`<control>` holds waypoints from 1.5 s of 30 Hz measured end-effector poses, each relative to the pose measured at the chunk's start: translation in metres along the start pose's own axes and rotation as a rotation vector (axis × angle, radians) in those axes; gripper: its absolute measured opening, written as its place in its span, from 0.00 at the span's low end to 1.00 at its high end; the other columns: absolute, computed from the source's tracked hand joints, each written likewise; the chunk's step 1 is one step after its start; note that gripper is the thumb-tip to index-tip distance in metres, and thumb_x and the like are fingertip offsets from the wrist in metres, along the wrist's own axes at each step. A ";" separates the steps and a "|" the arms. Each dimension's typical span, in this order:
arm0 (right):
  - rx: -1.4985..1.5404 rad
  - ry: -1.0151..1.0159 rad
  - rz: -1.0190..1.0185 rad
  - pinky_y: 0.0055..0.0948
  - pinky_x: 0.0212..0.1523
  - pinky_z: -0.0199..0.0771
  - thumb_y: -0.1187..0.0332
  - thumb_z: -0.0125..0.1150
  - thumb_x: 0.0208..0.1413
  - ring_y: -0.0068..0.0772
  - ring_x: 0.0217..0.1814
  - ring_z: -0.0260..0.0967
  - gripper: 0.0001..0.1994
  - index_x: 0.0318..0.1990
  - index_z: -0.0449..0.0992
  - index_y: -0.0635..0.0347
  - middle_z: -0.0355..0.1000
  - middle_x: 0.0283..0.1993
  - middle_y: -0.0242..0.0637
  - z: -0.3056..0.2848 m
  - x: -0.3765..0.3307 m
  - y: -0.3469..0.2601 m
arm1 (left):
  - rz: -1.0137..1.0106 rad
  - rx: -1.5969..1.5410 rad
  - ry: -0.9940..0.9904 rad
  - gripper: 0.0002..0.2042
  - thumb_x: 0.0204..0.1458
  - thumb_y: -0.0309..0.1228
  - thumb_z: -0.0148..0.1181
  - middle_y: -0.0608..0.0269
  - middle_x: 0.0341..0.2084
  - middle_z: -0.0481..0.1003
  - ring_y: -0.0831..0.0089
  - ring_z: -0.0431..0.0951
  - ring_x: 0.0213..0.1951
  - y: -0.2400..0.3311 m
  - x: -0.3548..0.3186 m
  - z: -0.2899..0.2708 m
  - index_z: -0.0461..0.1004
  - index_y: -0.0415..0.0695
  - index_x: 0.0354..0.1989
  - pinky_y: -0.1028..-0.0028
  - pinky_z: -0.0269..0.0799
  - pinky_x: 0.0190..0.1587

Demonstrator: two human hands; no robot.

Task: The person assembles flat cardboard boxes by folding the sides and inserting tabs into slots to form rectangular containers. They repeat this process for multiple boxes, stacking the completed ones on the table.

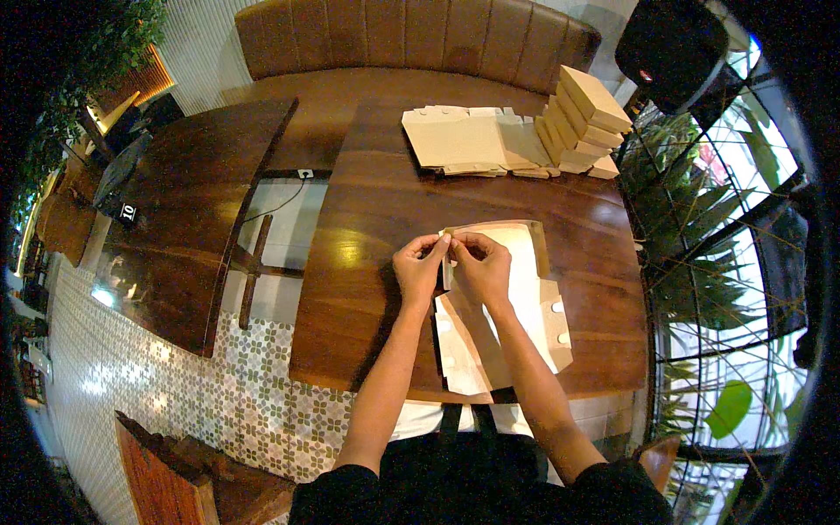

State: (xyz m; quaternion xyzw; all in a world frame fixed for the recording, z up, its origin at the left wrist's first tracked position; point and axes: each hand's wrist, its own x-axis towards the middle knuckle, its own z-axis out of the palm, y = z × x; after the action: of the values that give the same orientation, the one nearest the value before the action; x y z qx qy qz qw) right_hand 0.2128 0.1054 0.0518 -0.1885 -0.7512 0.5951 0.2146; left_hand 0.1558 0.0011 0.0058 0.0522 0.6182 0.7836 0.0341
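A partly folded cardboard box lies on the wooden table in front of me, its pale inside facing up. The half nearer to me is flat, with side flaps and small white tabs; the far half has raised edges. At its far left corner my left hand pinches the cardboard between thumb and fingers. Just beside it, my right hand pinches the same corner, the fingertips of both hands nearly touching. The exact fold between the fingertips is too small to make out.
At the far right of the table rise stacked folded boxes, beside a pile of flat cardboard blanks. Behind stands a brown bench. Another table is at left, a wooden chair at lower left, windows and plants at right.
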 end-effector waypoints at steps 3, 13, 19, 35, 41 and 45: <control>-0.043 0.006 -0.023 0.22 0.38 0.78 0.71 0.68 0.61 0.21 0.35 0.78 0.09 0.44 0.84 0.68 0.82 0.36 0.36 0.002 -0.005 -0.008 | -0.023 -0.008 0.011 0.11 0.55 0.31 0.72 0.62 0.31 0.84 0.81 0.79 0.32 -0.001 0.000 -0.001 0.84 0.33 0.39 0.78 0.75 0.37; -0.033 -0.028 -0.040 0.25 0.40 0.79 0.72 0.68 0.59 0.23 0.37 0.79 0.07 0.44 0.85 0.64 0.83 0.38 0.35 -0.005 -0.007 -0.015 | -0.092 -0.109 -0.050 0.12 0.55 0.32 0.73 0.63 0.32 0.83 0.82 0.78 0.32 -0.004 0.001 -0.005 0.84 0.34 0.40 0.79 0.74 0.36; -0.118 0.061 -0.233 0.26 0.43 0.80 0.73 0.70 0.58 0.26 0.39 0.80 0.08 0.44 0.85 0.64 0.84 0.40 0.37 -0.003 -0.012 -0.012 | -0.111 -0.125 -0.045 0.13 0.56 0.32 0.73 0.63 0.33 0.83 0.81 0.78 0.34 -0.002 -0.001 -0.002 0.84 0.34 0.42 0.79 0.74 0.38; -0.001 -0.044 -0.183 0.26 0.45 0.77 0.73 0.67 0.60 0.26 0.42 0.78 0.07 0.43 0.84 0.67 0.82 0.42 0.38 -0.013 -0.007 0.001 | -0.064 -0.087 -0.080 0.12 0.57 0.33 0.71 0.64 0.33 0.83 0.80 0.78 0.35 0.002 -0.005 -0.001 0.84 0.34 0.39 0.77 0.73 0.41; 0.116 -0.124 -0.034 0.26 0.47 0.78 0.73 0.67 0.61 0.27 0.43 0.79 0.07 0.42 0.83 0.67 0.82 0.42 0.38 -0.020 0.006 0.011 | -0.033 -0.043 -0.117 0.12 0.58 0.34 0.71 0.64 0.33 0.83 0.81 0.78 0.36 0.001 -0.006 0.000 0.84 0.36 0.40 0.77 0.72 0.41; 0.257 -0.215 0.071 0.25 0.45 0.80 0.71 0.70 0.59 0.26 0.41 0.79 0.09 0.45 0.84 0.65 0.83 0.42 0.39 -0.029 0.017 0.017 | -0.008 -0.033 -0.133 0.11 0.58 0.34 0.70 0.65 0.33 0.82 0.80 0.77 0.35 0.000 -0.005 0.000 0.83 0.36 0.39 0.78 0.72 0.41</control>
State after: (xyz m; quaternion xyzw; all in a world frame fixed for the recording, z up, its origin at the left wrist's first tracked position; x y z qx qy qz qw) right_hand 0.2144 0.1421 0.0422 -0.1209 -0.6805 0.7102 0.1341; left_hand 0.1606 0.0006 0.0060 0.1010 0.6017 0.7883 0.0793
